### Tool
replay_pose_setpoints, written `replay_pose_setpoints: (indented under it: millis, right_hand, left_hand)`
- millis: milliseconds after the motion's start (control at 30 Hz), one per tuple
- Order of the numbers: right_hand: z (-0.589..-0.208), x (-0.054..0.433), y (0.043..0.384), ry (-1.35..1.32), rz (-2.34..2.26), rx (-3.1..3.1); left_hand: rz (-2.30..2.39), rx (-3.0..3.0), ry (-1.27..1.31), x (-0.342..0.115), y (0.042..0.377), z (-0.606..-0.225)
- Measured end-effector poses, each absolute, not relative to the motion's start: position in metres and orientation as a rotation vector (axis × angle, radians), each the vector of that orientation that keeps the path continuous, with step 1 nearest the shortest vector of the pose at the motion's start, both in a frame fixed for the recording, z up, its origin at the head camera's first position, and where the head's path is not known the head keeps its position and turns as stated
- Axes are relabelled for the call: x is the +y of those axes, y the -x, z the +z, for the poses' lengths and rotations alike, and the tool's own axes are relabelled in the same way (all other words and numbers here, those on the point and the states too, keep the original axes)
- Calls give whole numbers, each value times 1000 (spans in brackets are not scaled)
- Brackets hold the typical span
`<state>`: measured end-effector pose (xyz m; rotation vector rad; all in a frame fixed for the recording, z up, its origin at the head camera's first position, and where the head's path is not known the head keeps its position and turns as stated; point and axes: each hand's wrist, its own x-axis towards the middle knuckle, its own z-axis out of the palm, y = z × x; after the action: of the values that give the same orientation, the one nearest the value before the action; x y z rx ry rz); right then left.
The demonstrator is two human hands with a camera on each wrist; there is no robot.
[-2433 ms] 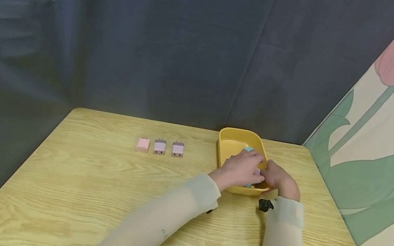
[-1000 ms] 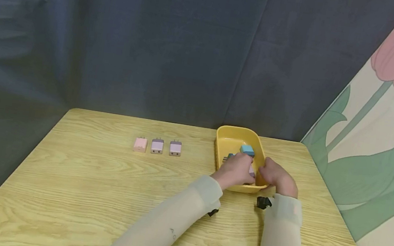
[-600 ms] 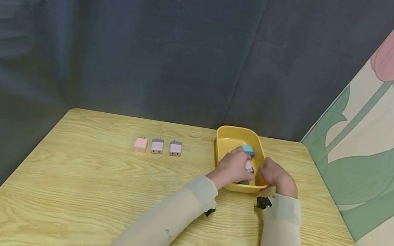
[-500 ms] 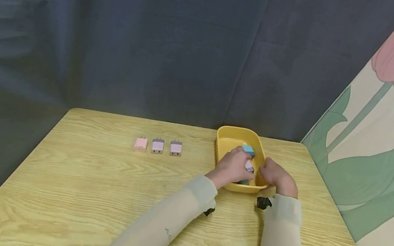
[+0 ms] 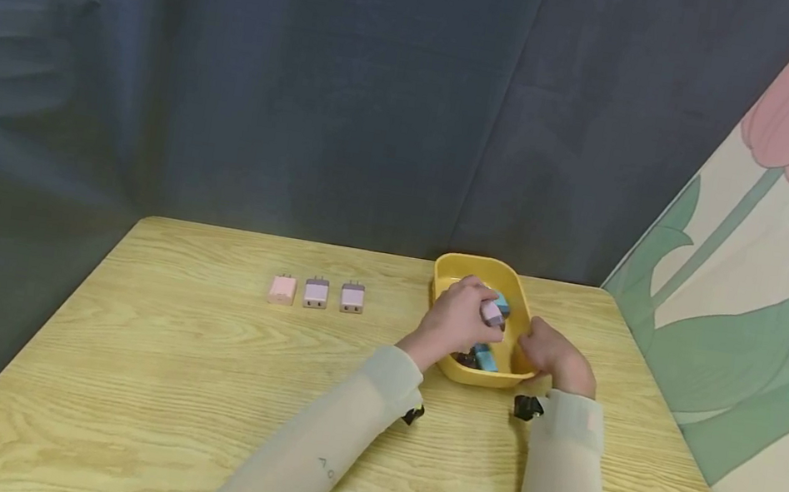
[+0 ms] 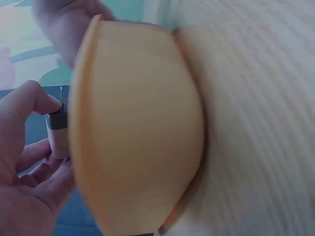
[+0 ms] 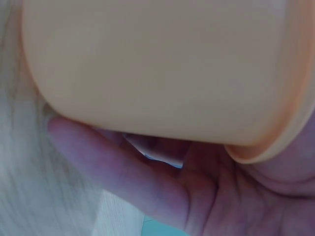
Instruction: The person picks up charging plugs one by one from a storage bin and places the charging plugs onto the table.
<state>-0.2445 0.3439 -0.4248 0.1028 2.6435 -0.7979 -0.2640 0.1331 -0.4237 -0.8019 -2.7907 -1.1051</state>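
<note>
My left hand [image 5: 455,315] pinches a lilac charger plug [image 5: 492,313] with a darker end, over the yellow bin [image 5: 485,379]. In the left wrist view the thumb and fingers hold this charger plug [image 6: 58,140] beside the bin's wall [image 6: 138,123], its metal prong pointing up. My right hand [image 5: 555,354] grips the bin's right side; in the right wrist view, a finger [image 7: 123,169] lies along the outer wall [image 7: 147,69]. Inside the bin, a blue charger plug [image 5: 486,358] and a dark piece [image 5: 467,360] lie near the front, another blue plug [image 5: 502,303] farther back.
Left of the bin, a pink charger plug [image 5: 282,290] and two lilac ones, one in the middle [image 5: 315,293] and one at the right [image 5: 353,298], lie in a row on the wooden table [image 5: 156,381]. A dark curtain [image 5: 339,104] hangs behind.
My left hand has lifted the lilac charger plug from among the others and shifted slightly left and back. The blue plug at the front is now uncovered. My right hand stays at the bin.
</note>
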Motion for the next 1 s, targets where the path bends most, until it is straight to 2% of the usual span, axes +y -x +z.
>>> replay_pose_setpoints:
  millis: [400, 667, 1000]
  right_hand:
    - [-423, 340, 244, -174, -766, 2646]
    - [-424, 335, 245, -160, -764, 2633]
    - [-421, 335, 247, -158, -792, 2620]
  left_hand:
    - [-1397, -2607, 577, 76, 271, -410]
    - [-1437, -2607, 355, 37, 275, -415]
    - [-1474, -2634, 248, 14, 282, -429]
